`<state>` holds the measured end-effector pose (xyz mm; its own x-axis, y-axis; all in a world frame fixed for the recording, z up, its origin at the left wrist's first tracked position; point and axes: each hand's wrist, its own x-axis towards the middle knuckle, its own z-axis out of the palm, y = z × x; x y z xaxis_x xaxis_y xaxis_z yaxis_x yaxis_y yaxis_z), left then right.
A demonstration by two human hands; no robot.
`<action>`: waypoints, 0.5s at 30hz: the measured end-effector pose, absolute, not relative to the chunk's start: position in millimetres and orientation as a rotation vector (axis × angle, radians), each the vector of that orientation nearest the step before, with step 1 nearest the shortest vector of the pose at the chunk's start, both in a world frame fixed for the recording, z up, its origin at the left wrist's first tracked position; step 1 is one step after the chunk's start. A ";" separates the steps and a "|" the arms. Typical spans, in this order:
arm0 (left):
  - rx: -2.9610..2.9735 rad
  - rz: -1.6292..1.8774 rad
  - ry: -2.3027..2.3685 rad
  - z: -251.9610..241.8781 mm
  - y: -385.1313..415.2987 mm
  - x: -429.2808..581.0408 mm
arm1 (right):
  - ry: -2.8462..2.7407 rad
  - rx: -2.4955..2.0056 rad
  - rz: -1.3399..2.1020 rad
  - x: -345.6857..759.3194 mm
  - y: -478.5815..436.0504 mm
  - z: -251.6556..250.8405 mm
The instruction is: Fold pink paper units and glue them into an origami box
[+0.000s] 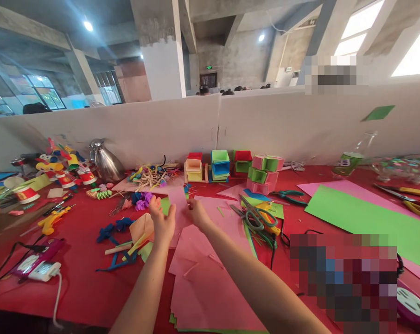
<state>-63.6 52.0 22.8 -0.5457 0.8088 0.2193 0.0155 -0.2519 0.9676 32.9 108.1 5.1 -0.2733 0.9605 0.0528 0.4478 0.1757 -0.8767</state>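
Observation:
Both arms reach over pink paper sheets point(210, 292) stacked on the red table point(74, 292). My left hand point(163, 218) is raised with its fingers apart and nothing in its palm. A small pink sheet point(178, 208) stands between the hands. My right hand point(196, 212) has its fingers pressed together at that sheet's right edge. Left of my left hand lie a peach folded paper point(142, 229), purple paper flowers point(143, 200) and blue paper pieces point(107, 232). Green-handled scissors point(257, 215) rest to the right of my right hand, beside a yellow glue gun point(269, 220).
Folded paper boxes point(219, 166) line the white partition point(143, 130). A steel jug point(106, 162) and paper-cup figures point(66, 176) stand left. Right are pliers point(289, 197), a large green sheet point(370, 222) and a bottle point(352, 160). A power strip point(36, 264) lies front left.

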 end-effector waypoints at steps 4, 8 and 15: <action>1.257 1.659 1.506 19.7 31.2 -77.8 | -1.945 -1.462 0.872 23.6 117.8 11.9; 1.444 1.308 1.548 3.3 5.8 -83.0 | -2.122 -1.501 0.718 75.5 102.5 18.8; 1.580 1.068 1.558 -14.0 -18.4 -61.9 | -2.361 -1.440 0.620 156.4 3.5 20.1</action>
